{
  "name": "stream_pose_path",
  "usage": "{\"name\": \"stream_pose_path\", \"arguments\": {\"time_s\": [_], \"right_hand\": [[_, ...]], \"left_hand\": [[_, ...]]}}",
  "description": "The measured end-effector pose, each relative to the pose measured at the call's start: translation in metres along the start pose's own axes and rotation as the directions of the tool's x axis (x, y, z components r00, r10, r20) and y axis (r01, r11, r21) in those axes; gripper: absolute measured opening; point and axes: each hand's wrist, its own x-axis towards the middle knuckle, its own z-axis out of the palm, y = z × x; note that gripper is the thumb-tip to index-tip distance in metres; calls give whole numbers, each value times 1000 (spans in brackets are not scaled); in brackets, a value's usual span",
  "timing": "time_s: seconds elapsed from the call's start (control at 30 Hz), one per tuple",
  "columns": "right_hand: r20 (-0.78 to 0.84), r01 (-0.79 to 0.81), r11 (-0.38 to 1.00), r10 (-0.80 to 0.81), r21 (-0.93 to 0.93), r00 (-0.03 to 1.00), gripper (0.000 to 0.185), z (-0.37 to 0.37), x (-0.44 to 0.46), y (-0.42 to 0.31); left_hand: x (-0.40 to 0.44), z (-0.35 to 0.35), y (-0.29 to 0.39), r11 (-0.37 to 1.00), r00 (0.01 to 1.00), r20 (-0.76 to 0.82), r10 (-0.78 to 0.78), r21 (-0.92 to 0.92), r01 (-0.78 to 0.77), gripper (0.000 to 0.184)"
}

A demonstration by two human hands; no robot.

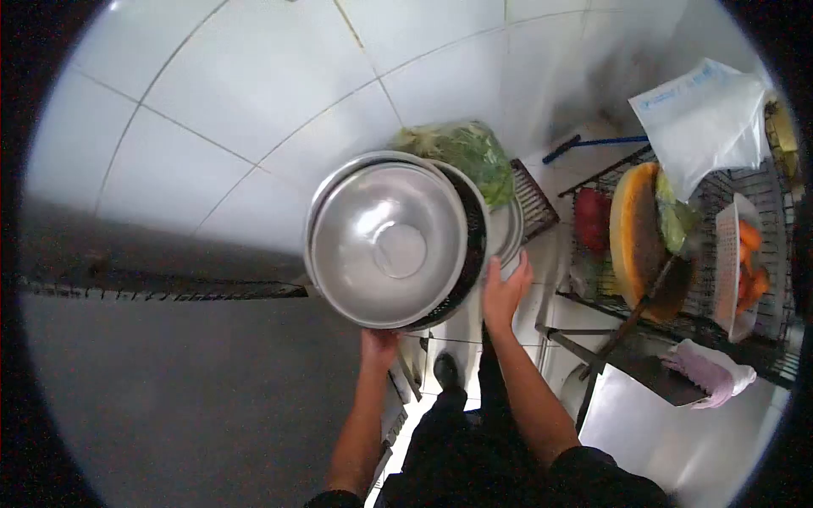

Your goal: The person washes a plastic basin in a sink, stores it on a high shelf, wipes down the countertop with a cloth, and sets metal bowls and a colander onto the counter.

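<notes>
A shiny metal bowl lies in a tilted stack, its hollow side toward me. Around its right side shows a dark perforated basin or colander, and the rim of another metal bowl shows at the far right. My left hand is at the stack's lower edge, its fingers mostly hidden underneath. My right hand is closed at the right rim, thumb and fingers on either side of it. Behind the stack sits a clear bag of leafy greens.
A wire rack on the right holds a cut pumpkin, a red bag, a white basket of orange pieces, and a plastic bag. A pinkish cloth hangs below. To the left is a dark grey surface.
</notes>
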Motion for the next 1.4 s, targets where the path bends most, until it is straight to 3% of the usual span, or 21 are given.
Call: {"name": "stream_pose_path", "arguments": {"time_s": [0.03,0.07,0.1,0.13,0.27,0.33,0.4,0.5,0.63,0.67,0.7,0.77,0.87,0.9,0.97,1.03,1.1,1.17,1.23,1.33,1.4], "right_hand": [[348,-339,922,261,185,901,66,2,-1,12],[671,-676,702,391,225,630,66,4,-1,28],[900,-914,386,344,123,266,65,3,2,35],[956,-974,224,282,12,77,57,8,2,37],[983,-972,-231,-185,-47,-3,41,13,11,57],[993,-997,-77,-113,24,32,40,25,-4,61],[995,-998,-8,-82,62,63,42,38,-24,75],[981,-945,292,75,148,177,46,17,-34,77],[921,-874,328,30,358,388,56,1,-56,101],[926,-907,254,91,335,367,56,-7,-58,101],[893,-895,242,167,375,419,52,-8,-62,99],[911,-941,77,234,330,338,52,-21,-58,106],[937,-958,222,259,180,236,45,-35,-75,147],[917,-944,74,223,321,329,46,-70,-55,104],[919,-988,-40,374,150,124,49,-93,-67,119],[912,-952,-196,383,235,146,52,-106,-91,144],[904,-948,-179,389,263,177,53,-114,-117,181],[878,-845,-327,379,424,294,52,-122,-114,174],[862,-842,-299,394,449,320,48,-116,-115,191],[814,-802,-289,450,522,368,42,-83,-141,247],[801,-729,-406,504,551,324,41,-68,-143,265]], "left_hand": [[0,1,-2,999,1000,0,21,27,-21,52],[0,1,-1,999,1000,20,1,43,-2,48],[2,3,4,998,999,40,-19,57,17,45],[7,-2,7,997,998,60,-33,72,29,42],[23,-41,-5,998,998,-66,24,62,-19,45],[21,-42,-5,984,991,-25,133,120,-129,47],[11,-37,0,984,988,-73,138,122,-128,42],[-3,-28,7,988,986,-120,113,119,-99,43],[-14,-24,13,978,990,-112,91,199,-67,49],[-16,-21,10,944,990,-99,98,325,-61,52],[-23,-18,8,952,991,-119,65,305,-26,52],[-26,-9,6,965,989,-150,8,261,31,51],[-19,11,-6,953,991,-116,-68,286,99,43],[-22,24,-11,940,992,-113,-57,330,92,40],[-43,64,-12,860,984,-161,-72,490,143,36],[-50,96,-15,782,990,-96,-101,608,139,36],[-41,123,-26,738,981,97,-170,672,61,40],[-16,120,-48,649,970,118,-213,759,50,45],[4,146,-62,515,956,169,-240,857,-22,53],[37,165,-88,532,922,241,-302,845,-47,46],[62,173,-109,574,909,299,-289,815,-86,38]]}}
